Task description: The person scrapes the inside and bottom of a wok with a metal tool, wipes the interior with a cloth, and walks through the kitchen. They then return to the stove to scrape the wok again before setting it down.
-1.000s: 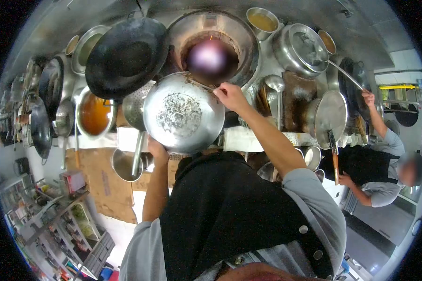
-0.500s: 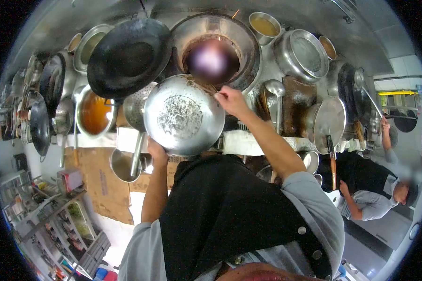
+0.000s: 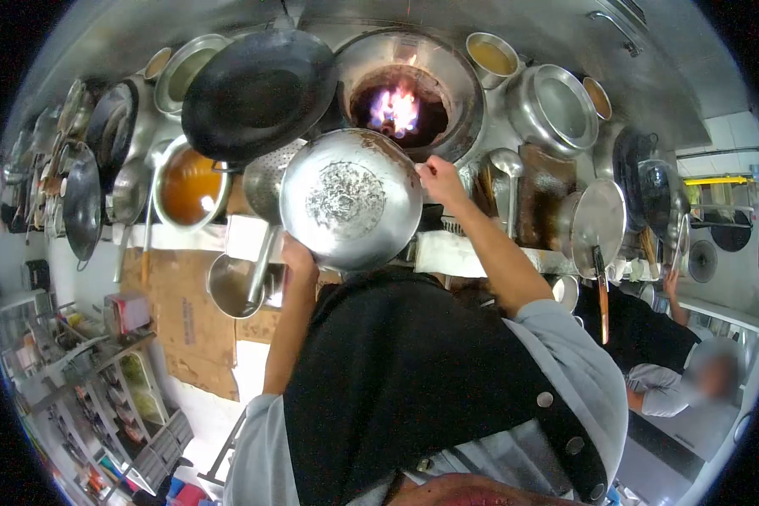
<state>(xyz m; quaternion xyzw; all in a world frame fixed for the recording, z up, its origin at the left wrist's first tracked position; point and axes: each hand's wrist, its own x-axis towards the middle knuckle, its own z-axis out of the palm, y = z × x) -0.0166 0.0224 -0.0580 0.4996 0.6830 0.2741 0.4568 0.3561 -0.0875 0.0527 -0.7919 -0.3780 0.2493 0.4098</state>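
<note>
The bowl (image 3: 352, 200) is in front of the black apron (image 3: 405, 363), hiding the near edge of the burner (image 3: 462, 84). The left hand (image 3: 298, 253) is clamped on its lower left rim, fingers lost behind it. The right hand (image 3: 441, 181) is bunched at the upper right rim; I cannot tell what it pinches. Bowl and wok (image 3: 257, 94) partly cover the strainer (image 3: 262, 190). A co-worker's (image 3: 641, 333) head is blurred.

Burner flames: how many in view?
1: the flame in the round burner, just beyond the silvery pan held by left hand and right hand. Others may be hidden.
</note>
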